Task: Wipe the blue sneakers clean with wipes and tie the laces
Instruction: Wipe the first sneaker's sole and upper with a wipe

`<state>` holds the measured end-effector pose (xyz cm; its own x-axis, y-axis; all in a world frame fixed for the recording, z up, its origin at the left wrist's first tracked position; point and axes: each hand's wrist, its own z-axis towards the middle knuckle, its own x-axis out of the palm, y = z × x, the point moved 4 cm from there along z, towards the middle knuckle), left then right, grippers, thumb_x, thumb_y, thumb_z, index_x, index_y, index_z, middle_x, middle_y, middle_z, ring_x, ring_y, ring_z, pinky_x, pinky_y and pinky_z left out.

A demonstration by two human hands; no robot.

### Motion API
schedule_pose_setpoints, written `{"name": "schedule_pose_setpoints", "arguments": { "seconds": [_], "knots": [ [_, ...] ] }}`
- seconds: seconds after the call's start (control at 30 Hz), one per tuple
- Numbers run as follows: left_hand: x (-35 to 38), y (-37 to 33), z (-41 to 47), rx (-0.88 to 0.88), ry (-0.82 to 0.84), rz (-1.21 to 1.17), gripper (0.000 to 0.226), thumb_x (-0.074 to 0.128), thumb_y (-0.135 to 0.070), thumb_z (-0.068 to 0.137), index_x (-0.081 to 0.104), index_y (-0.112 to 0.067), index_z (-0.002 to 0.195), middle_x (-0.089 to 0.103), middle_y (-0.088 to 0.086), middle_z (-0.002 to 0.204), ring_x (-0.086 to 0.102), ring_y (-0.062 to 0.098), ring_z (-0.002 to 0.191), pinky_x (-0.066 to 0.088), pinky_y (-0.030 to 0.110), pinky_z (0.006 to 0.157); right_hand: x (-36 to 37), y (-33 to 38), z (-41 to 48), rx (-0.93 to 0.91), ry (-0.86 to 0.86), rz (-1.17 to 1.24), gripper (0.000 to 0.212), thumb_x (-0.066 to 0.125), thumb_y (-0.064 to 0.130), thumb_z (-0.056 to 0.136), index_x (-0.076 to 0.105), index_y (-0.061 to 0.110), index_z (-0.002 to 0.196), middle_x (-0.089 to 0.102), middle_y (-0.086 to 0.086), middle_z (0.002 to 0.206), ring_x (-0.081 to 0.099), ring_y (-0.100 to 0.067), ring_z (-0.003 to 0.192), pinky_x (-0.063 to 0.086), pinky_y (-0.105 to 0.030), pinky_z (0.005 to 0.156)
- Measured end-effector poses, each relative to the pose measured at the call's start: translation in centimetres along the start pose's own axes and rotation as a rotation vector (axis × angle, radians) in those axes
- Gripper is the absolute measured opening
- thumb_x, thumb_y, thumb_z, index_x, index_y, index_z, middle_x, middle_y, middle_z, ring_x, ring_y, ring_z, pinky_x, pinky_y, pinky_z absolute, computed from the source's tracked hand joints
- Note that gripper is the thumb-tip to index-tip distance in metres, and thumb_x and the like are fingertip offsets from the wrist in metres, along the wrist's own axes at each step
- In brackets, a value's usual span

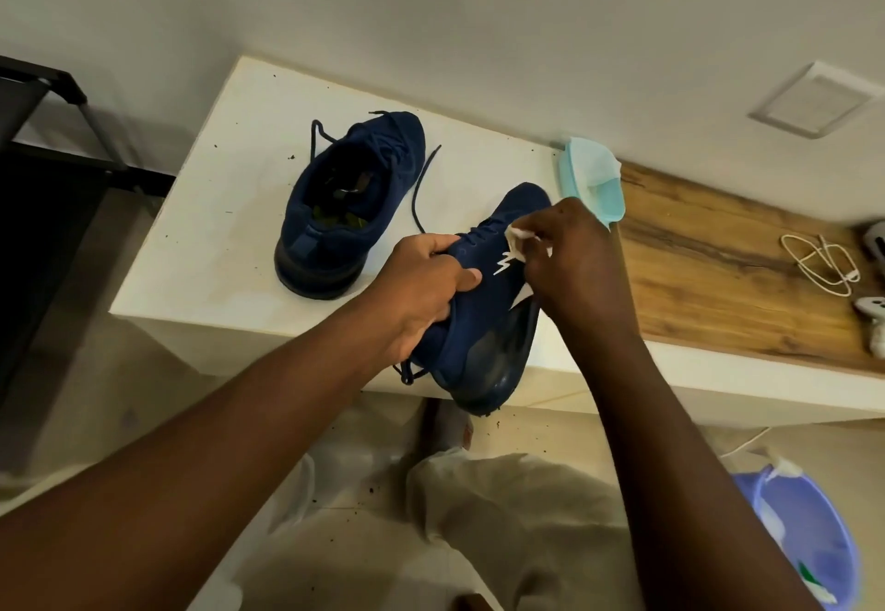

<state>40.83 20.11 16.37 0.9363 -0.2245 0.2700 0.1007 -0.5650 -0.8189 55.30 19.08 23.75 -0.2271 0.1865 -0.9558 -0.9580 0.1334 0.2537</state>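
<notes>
sneaker (483, 304) gripped in left hand (426, 284), right hand (570, 256) pressing wipe (519, 236) on it.

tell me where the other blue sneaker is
Head view: the other sneaker stands on the white table, left of the held sneaker, toe toward the wall, laces loose.

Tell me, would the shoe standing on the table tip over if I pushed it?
Probably not: the shoe sits flat on its wide dark sole, so it would likely slide on the white table. Its knit top looks soft and may squash. The loose laces would likely drag behind.
</notes>
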Motion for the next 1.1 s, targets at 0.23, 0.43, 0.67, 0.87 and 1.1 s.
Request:
{"name": "schedule_pose_setpoints", "arguments": {
  "seconds": [0.23,0.43,0.67,0.87,1.1],
  "knots": [
    [-0.6,0.0,-0.2,-0.002,-0.014,-0.050,0.030,0.064,0.005,0.092,0.069,-0.019,0.108,0.076,0.007,0.107,0.073,0.025,0.101,0.061,0.044,0.089,1.0,1.0,-2.3,-0.104,0.164,0.111,0.024,0.066,0.013,0.093,0.074,0.018,0.115,0.067,0.000,0.106,0.061,-0.014,0.091,0.045,-0.019,0.077],
    [-0.1,0.1,0.0,-0.002,-0.018,-0.018,0.039,0.065,0.004,0.092,0.065,-0.016,0.125,0.075,0.006,0.113,0.072,0.025,0.103,0.061,0.045,0.089,1.5,0.4,-1.3,0.007,0.112,0.160,0.018,0.062,0.016,0.095,0.073,0.019,0.109,0.066,0.000,0.103,0.062,-0.013,0.088,0.047,-0.021,0.074],
    [-1.2,0.3,0.5,0.024,-0.061,0.011,0.032,0.060,0.004,0.095,0.066,-0.021,0.114,0.075,0.002,0.107,0.072,0.018,0.098,0.060,0.029,0.074,0.6,-0.7,-1.3,0.037,0.026,0.127,0.021,0.067,0.020,0.094,0.071,0.020,0.114,0.066,0.003,0.108,0.061,-0.014,0.093,0.042,-0.019,0.077],
    [-1.8,0.4,0.8,0.048,-0.122,0.102,0.035,0.059,-0.001,0.095,0.064,-0.028,0.118,0.073,-0.002,0.109,0.069,0.018,0.101,0.058,0.040,0.092,1.6,0.1,-3.9,-0.069,0.223,0.226,0.020,0.071,0.015,0.090,0.073,0.022,0.109,0.066,0.005,0.102,0.062,-0.012,0.089,0.049,-0.019,0.079],
    [-1.2,0.4,0.5,0.139,-0.119,0.177,0.048,0.056,-0.007,0.098,0.052,-0.035,0.137,0.067,-0.006,0.112,0.069,0.015,0.095,0.061,0.037,0.082,0.4,-1.6,-0.9,0.076,-0.057,0.217,0.023,0.066,0.016,0.093,0.072,0.022,0.114,0.067,0.002,0.109,0.062,-0.015,0.095,0.051,-0.026,0.083]
  ]
}}
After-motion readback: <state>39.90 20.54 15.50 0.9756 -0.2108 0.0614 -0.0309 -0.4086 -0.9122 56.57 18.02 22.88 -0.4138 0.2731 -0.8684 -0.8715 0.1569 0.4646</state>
